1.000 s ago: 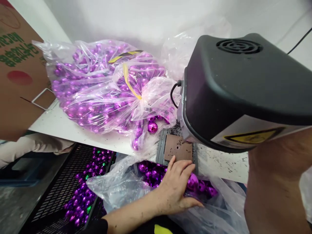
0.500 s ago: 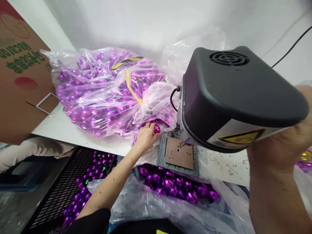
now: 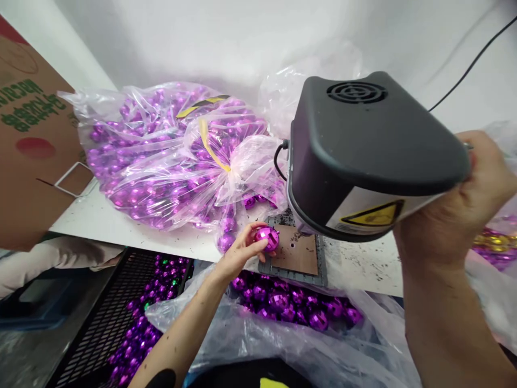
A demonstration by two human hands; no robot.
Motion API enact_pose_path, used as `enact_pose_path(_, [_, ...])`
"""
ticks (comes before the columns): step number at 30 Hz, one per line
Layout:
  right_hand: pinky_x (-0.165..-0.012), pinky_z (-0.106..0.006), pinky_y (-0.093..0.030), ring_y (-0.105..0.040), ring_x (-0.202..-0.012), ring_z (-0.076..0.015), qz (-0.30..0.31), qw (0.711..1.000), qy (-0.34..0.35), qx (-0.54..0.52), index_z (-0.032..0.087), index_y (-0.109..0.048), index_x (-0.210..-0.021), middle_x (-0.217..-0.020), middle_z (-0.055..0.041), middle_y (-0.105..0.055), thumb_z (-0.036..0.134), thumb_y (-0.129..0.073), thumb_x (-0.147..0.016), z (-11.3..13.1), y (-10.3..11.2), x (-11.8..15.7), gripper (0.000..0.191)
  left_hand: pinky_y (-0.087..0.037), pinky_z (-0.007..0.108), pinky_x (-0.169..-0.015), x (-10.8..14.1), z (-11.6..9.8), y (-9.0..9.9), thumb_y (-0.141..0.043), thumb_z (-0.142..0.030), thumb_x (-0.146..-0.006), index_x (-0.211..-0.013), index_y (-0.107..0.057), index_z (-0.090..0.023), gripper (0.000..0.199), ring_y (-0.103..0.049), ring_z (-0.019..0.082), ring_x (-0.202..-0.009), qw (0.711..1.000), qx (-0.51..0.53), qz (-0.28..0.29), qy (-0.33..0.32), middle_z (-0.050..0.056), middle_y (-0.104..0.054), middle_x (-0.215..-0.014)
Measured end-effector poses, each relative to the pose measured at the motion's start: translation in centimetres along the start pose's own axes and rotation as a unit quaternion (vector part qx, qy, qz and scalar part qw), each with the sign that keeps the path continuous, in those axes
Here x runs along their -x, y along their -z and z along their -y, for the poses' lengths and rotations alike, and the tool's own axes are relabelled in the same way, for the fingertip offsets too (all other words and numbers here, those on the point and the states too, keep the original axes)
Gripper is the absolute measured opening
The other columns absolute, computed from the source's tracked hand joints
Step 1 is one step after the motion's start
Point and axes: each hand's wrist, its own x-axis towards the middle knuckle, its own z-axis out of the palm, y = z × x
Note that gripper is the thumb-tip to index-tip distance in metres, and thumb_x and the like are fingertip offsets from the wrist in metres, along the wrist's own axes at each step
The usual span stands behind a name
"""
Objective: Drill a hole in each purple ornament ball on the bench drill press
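My left hand (image 3: 244, 249) is closed around a shiny purple mirror-ball ornament (image 3: 268, 239), with a small cap on its upper right side. The ball is over the left edge of a brown square plate (image 3: 301, 253) that has a small hole and dark flecks on it. Above the plate looms a black machine housing (image 3: 375, 145) with a round vent and a yellow warning label. At the housing's right side my right hand (image 3: 472, 199) is curled shut. A small metal end shows by its fingers, but what it grips is mostly hidden by the housing.
A tied clear bag of purple balls (image 3: 161, 161) lies on the white table (image 3: 133, 231). Below the front edge, an open plastic bag (image 3: 250, 334) holds more balls. A black crate (image 3: 92, 323) stands lower left, beside a person's leg (image 3: 60, 258). A cardboard box (image 3: 36, 178) leans at left.
My left hand has drawn the purple ball away from the clear bag, right and toward me, to the plate's edge. My right hand stays closed beside the machine.
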Motion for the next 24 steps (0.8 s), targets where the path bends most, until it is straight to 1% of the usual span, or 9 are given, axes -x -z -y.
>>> enact_pose_path(3, [-0.060,-0.021,-0.027,-0.035,-0.062,-0.0008,0.006,1.000,0.002,0.001,0.010,-0.052,-0.076,-0.063,0.0032,-0.037,0.073,-0.045,-0.088,0.1,0.2,0.0,0.065,-0.053,0.029,-0.082,-0.4,0.4,-1.2,-0.079,-0.037,-0.083,-0.130,-0.055,-0.025,0.054,-0.066,0.019,-0.099,0.993,-0.114,-0.012,-0.030,0.005,-0.067,-0.118])
enact_pose_path(6, [-0.060,-0.021,-0.026,-0.034,-0.062,-0.0001,0.006,1.000,0.004,-0.003,0.009,-0.052,-0.076,-0.062,0.0037,-0.037,0.071,-0.045,-0.088,0.1,0.1,0.1,0.064,-0.052,0.036,-0.094,-0.8,0.6,-2.2,-0.075,-0.036,-0.086,-0.134,-0.054,-0.026,0.054,-0.064,0.022,-0.107,0.974,-0.224,0.000,-0.046,0.005,-0.066,-0.123])
enact_pose_path(9, [-0.061,-0.020,-0.026,-0.036,-0.062,0.0000,0.010,1.000,0.013,-0.005,0.009,-0.053,-0.077,-0.063,0.0034,-0.039,0.067,-0.044,-0.091,0.1,0.0,0.1,0.060,-0.050,0.042,-0.100,-1.3,0.8,-3.1,-0.074,-0.036,-0.085,-0.132,-0.056,-0.024,0.052,-0.063,0.025,-0.112,0.941,-0.333,-0.020,-0.065,0.006,-0.067,-0.122])
enact_pose_path(12, [-0.060,-0.020,-0.027,-0.038,-0.063,-0.0005,0.014,1.000,0.024,-0.011,0.009,-0.055,-0.079,-0.064,0.0024,-0.043,0.064,-0.044,-0.093,0.2,0.0,0.1,0.058,-0.050,0.044,-0.102,-1.9,0.7,-3.9,-0.076,-0.034,-0.083,-0.127,-0.058,-0.022,0.048,-0.063,0.027,-0.115,0.904,-0.418,-0.028,-0.086,0.007,-0.067,-0.123])
enact_pose_path(14, [-0.060,-0.020,-0.027,-0.040,-0.063,-0.0007,0.014,0.999,0.032,-0.016,0.009,-0.056,-0.080,-0.065,0.0018,-0.044,0.062,-0.044,-0.094,0.3,0.0,0.0,0.056,-0.050,0.044,-0.102,-2.2,0.7,-4.4,-0.076,-0.035,-0.084,-0.124,-0.061,-0.022,0.045,-0.063,0.027,-0.115,0.886,-0.450,-0.020,-0.105,0.008,-0.067,-0.123])
enact_pose_path(16, [-0.060,-0.020,-0.027,-0.040,-0.063,-0.0008,0.014,0.999,0.035,-0.016,0.009,-0.056,-0.079,-0.065,0.0018,-0.045,0.060,-0.044,-0.095,0.4,0.0,0.0,0.054,-0.050,0.045,-0.102,-2.5,0.9,-4.9,-0.076,-0.037,-0.084,-0.122,-0.063,-0.022,0.043,-0.063,0.027,-0.112,0.874,-0.471,-0.028,-0.116,0.008,-0.067,-0.119])
enact_pose_path(19, [-0.060,-0.020,-0.028,-0.040,-0.064,-0.0005,0.006,1.000,0.024,-0.011,0.010,-0.055,-0.077,-0.063,0.0026,-0.044,0.054,-0.050,-0.095,0.7,-0.1,0.1,0.048,-0.050,0.048,-0.101,-2.9,1.6,-5.7,-0.077,-0.041,-0.082,-0.117,-0.067,-0.022,0.040,-0.063,0.029,-0.107,0.855,-0.497,-0.072,-0.129,0.008,-0.067,-0.110])
enact_pose_path(22, [-0.061,-0.020,-0.029,-0.040,-0.065,-0.0006,0.002,1.000,0.019,-0.007,0.010,-0.056,-0.078,-0.063,0.0031,-0.044,0.046,-0.054,-0.096,0.7,-0.1,0.1,0.039,-0.047,0.053,-0.104,-3.2,2.8,-6.4,-0.077,-0.039,-0.080,-0.110,-0.069,-0.023,0.035,-0.061,0.030,-0.108,0.833,-0.517,-0.112,-0.165,0.009,-0.065,-0.109])
enact_pose_path(24, [-0.062,-0.021,-0.030,-0.041,-0.066,-0.0009,0.006,1.000,0.024,-0.001,0.011,-0.056,-0.079,-0.065,0.0029,-0.045,0.042,-0.053,-0.096,0.6,0.0,0.1,0.036,-0.044,0.056,-0.107,-3.3,3.6,-6.7,-0.077,-0.038,-0.079,-0.106,-0.070,-0.023,0.032,-0.059,0.031,-0.109,0.825,-0.520,-0.127,-0.180,0.009,-0.065,-0.110])
